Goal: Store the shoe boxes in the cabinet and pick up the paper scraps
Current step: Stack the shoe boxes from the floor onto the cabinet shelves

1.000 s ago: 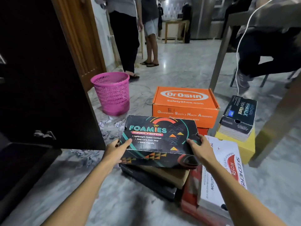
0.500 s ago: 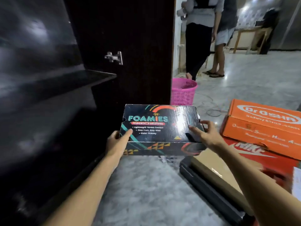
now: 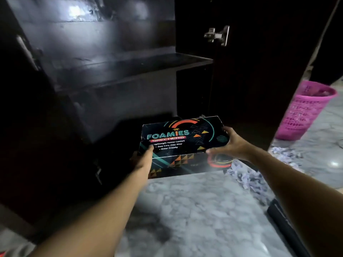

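At nine to eleven o'clock stood the dark cabinet [image 3: 83, 52], its shelf [image 3: 130, 65] bare where visible and its bottom bay lost in shadow. Just left of centre, the left hand [image 3: 143, 160] gripped the near left corner of the Foamies shoe box [image 3: 181, 143], thumb on the lid, fingers hidden beneath. That box hung roughly level at centre, above the floor [image 3: 185, 210] and just before the lower opening. At its three o'clock end the right hand [image 3: 230, 145] clasped the right edge, fingers curled over it. By my judgement, the far edge could catch the cabinet's base or the open door [image 3: 250, 71] at one o'clock, since the gloom hid both; a jolt might pop the lid. Paper scraps [image 3: 246, 177] lay at four o'clock, near the right forearm, and a knee or a dragged box could scatter them. A pink basket [image 3: 304, 112] stood at two o'clock.
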The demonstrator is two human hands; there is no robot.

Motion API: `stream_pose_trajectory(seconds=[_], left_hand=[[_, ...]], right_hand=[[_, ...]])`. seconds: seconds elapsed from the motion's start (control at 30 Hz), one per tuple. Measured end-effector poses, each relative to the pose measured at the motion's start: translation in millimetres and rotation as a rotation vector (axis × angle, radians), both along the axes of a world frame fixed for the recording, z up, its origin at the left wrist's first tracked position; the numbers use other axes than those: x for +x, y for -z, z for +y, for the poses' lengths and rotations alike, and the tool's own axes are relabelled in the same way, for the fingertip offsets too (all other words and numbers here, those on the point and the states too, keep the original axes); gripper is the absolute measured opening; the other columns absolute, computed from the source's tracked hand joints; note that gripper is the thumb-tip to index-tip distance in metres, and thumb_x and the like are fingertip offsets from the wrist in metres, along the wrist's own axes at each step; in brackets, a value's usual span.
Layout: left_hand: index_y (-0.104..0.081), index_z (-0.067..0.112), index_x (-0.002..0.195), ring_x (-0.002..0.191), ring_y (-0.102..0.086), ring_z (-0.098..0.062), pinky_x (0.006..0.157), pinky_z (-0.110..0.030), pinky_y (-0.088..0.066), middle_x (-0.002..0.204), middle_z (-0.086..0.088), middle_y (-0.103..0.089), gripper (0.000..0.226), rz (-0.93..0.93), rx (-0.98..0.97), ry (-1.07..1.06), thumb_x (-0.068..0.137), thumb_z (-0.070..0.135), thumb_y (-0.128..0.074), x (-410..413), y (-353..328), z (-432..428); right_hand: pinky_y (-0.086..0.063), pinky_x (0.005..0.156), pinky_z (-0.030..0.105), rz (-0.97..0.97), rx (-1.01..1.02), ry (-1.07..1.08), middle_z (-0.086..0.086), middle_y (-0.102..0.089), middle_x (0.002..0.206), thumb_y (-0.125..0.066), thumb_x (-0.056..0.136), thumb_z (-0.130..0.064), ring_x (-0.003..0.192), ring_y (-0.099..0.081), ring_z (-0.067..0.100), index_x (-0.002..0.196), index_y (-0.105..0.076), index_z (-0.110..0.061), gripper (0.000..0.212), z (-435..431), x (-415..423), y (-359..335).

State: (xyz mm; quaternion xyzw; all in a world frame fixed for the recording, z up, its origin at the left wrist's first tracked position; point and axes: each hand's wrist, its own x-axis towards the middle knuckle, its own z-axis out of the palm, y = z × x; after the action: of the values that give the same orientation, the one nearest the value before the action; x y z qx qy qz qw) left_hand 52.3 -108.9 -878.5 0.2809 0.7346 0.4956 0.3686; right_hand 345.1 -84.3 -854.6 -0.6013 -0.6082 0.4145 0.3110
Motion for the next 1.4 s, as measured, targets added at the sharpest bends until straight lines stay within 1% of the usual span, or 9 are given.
stream_pose_trajectory(seconds=[0.3,0.57,0.73,0.8,0.9,0.97,1.03,1.2,1.4], left_hand=[[-0.059,0.016,0.126,0.117,-0.057,-0.031,0.101,-0.04,-0.047,0.129,-0.01,-0.059,0.053,0.117,-0.084,-0.047,0.085,0.048,-0.066,-69.0,15.1,14.8],[-0.062,0.008,0.12,0.108,-0.064,-0.029,0.09,-0.036,-0.052,0.119,-0.01,-0.067,0.054,0.142,-0.048,-0.128,0.075,0.03,-0.082,-101.7,46.0,29.3],[-0.057,0.001,0.118,0.101,-0.062,-0.021,0.078,-0.027,-0.047,0.104,-0.008,-0.062,0.043,0.067,0.053,-0.13,0.081,0.006,-0.077,-110.6,70.7,34.2],[-0.055,0.003,0.12,0.1,-0.057,-0.015,0.077,-0.023,-0.044,0.105,-0.004,-0.059,0.041,0.142,0.067,-0.096,0.084,0.006,-0.074,-112.9,76.0,35.6],[-0.045,0.002,0.134,0.121,-0.053,-0.027,0.093,-0.032,-0.044,0.131,-0.013,-0.054,0.053,0.453,0.026,-0.014,0.09,0.02,-0.068,-115.1,83.7,40.1],[-0.027,0.007,0.15,0.138,-0.033,-0.037,0.108,-0.043,-0.036,0.151,-0.02,-0.028,0.064,0.881,-0.173,0.124,0.097,0.032,-0.052,-112.3,88.0,42.5],[-0.013,0.01,0.155,0.147,-0.012,-0.035,0.116,-0.044,-0.025,0.16,-0.019,-0.006,0.064,1.077,-0.23,0.298,0.102,0.033,-0.039,-102.2,90.7,45.1],[0.008,0.008,0.155,0.151,0.007,-0.031,0.12,-0.042,-0.009,0.163,-0.014,0.009,0.078,1.205,-0.401,0.475,0.1,0.041,-0.037,-86.0,101.4,58.3],[0.015,0.007,0.153,0.15,0.014,-0.031,0.122,-0.045,-0.004,0.162,-0.014,0.016,0.089,1.224,-0.42,0.432,0.092,0.029,-0.046,-103.9,115.4,81.6]], right_hand=[[-0.038,0.108,0.03,-0.049,-0.007,-0.139,0.003,-0.057,0.128,-0.096,0.055,-0.016,0.121,-0.053,0.021,0.148,-0.029,-0.016,0.114,55.4,-75.2,34.7],[-0.038,0.09,0.022,0.001,-0.042,-0.163,0.002,-0.059,0.113,-0.089,0.065,-0.003,0.104,-0.054,0.015,0.14,-0.041,-0.011,0.089,106.9,-135.0,83.6],[-0.048,0.103,0.035,-0.028,-0.03,-0.153,0.007,-0.054,0.128,-0.093,0.041,-0.041,0.111,-0.058,0.021,0.132,-0.049,-0.027,0.102,120.1,-161.9,116.7],[-0.049,0.103,0.04,-0.038,-0.002,-0.15,0.007,-0.055,0.126,-0.086,0.034,-0.054,0.113,-0.059,0.023,0.13,-0.049,-0.03,0.106,133.5,-164.7,138.8],[-0.046,0.101,0.033,-0.056,0.055,-0.117,0.006,-0.051,0.132,-0.092,0.054,-0.04,0.119,-0.054,0.023,0.136,-0.048,-0.024,0.094,129.1,-172.2,131.4],[-0.046,0.098,0.033,-0.052,0.055,-0.086,0.008,-0.046,0.133,-0.09,0.068,-0.03,0.121,-0.051,0.026,0.14,-0.046,-0.022,0.085,131.4,-178.7,131.5],[-0.047,0.101,0.039,-0.071,0.089,-0.044,0.009,-0.041,0.134,-0.086,0.073,-0.034,0.122,-0.05,0.029,0.141,-0.045,-0.024,0.08,134.8,-187.7,135.4],[-0.043,0.102,0.045,-0.213,0.194,0.084,0.015,-0.027,0.136,-0.079,0.077,-0.045,0.125,-0.031,0.034,0.139,-0.048,-0.026,0.073,141.6,-211.1,143.5],[-0.045,0.104,0.041,-0.072,0.26,0.117,0.018,-0.027,0.132,-0.083,0.077,-0.022,0.117,-0.046,0.038,0.142,-0.045,-0.015,0.076,155.4,-235.1,160.3]])
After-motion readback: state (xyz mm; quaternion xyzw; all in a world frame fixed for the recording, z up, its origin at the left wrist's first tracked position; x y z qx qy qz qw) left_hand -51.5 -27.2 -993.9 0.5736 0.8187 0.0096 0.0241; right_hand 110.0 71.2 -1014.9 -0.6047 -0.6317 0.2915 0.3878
